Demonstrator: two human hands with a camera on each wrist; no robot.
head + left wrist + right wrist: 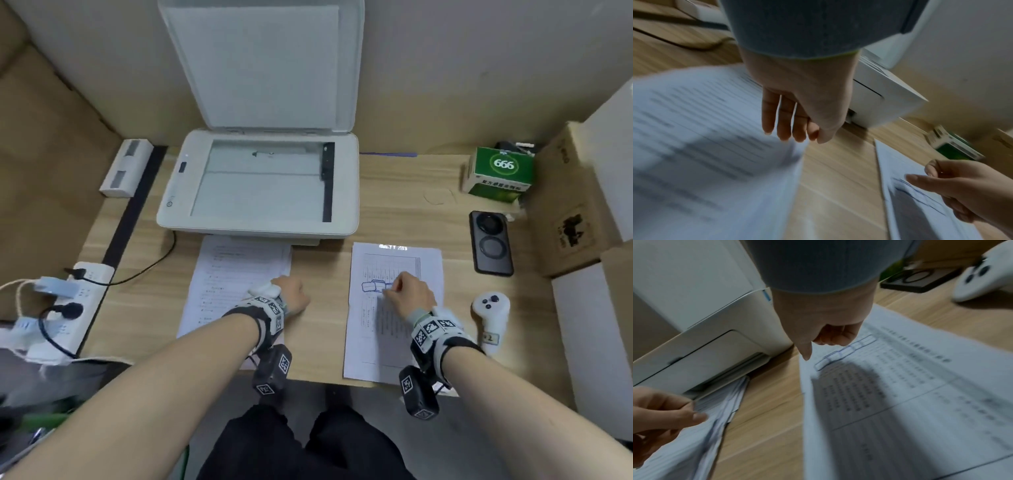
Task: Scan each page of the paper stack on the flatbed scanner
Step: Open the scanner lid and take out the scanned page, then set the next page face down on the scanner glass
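Observation:
The white flatbed scanner (346,192) stands at the back of the desk with its lid (263,61) raised and its glass bare. In front of it lies a paper stack (226,274) (705,146) (711,426). My left hand (291,291) (807,138) pinches the stack's right edge, where the sheets are fanned. A printed sheet with a table (383,342) (900,386) lies to the right. My right hand (404,291) (818,340) touches that sheet near its left edge with a straight index finger. Its other fingers are curled and hold nothing.
A black phone (491,243), a white controller (489,318) and a green box (500,174) sit to the right, with cardboard boxes (575,205) beyond. A power strip (68,308) with plugs lies at the left, and its cable runs to the scanner.

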